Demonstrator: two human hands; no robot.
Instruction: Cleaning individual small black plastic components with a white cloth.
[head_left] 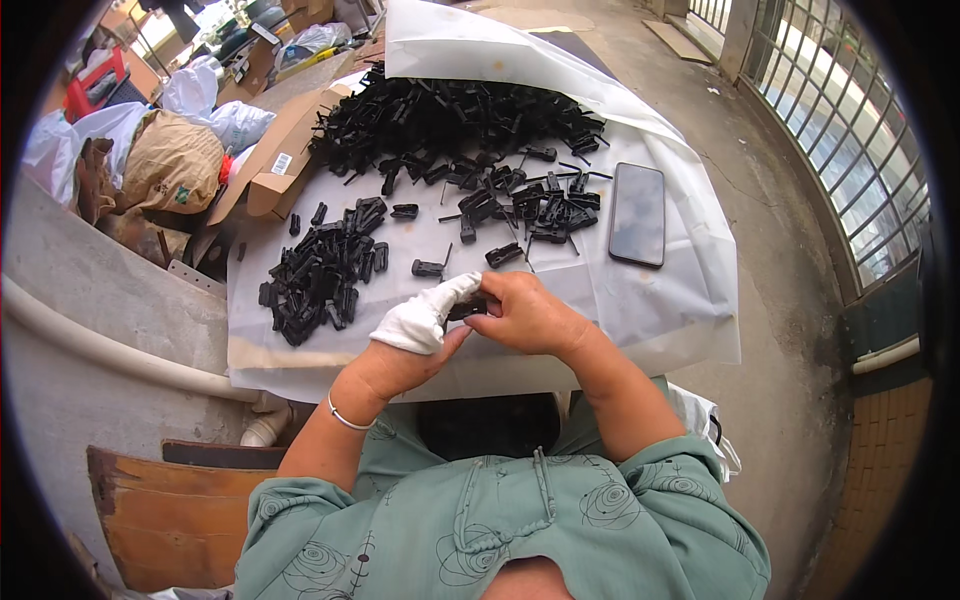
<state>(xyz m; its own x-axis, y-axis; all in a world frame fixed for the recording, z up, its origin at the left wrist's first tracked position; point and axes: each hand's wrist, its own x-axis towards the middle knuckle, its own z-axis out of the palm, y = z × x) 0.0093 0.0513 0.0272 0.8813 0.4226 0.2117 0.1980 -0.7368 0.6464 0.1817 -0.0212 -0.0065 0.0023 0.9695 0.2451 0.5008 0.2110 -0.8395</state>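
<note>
Close to the table's front edge, my left hand, partly wrapped in a white cloth or glove, meets my bare right hand. Both are closed around a small black plastic part, which the fingers mostly hide. Just beyond them lie two loose parts of the same kind, a black piece with a thin stem and another black piece. A pile of black parts sits to the left. Farther right is a looser cluster of black parts, several with thin rods sticking out.
A large heap of black parts covers the table's far side, under a folded white sheet. A dark phone lies at the right. Cardboard borders the left edge, with bags beyond. A barred window stands right.
</note>
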